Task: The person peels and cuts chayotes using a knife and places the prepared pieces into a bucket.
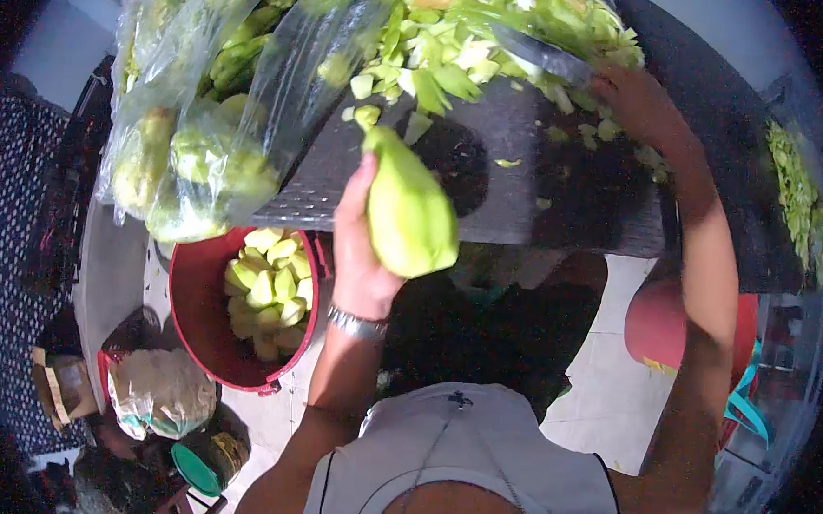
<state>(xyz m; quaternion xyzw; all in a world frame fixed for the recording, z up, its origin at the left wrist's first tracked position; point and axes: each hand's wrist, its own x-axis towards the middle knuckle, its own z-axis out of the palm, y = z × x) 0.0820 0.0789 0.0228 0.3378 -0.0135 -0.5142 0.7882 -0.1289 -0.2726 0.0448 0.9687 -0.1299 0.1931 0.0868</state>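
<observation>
Holding a pale-green fruit (417, 218) above the near edge of the table (600, 218), the left grip (364, 241) cups its left flank, narrow end pointing away from the body; rightward and farther off, the right grip (644, 109) clasps a knife (545, 55) at the chopped pieces (445, 52).

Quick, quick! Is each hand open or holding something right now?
Left hand: closed around a green fruit.
Right hand: closed on a knife, by the chopped green pieces.
</observation>
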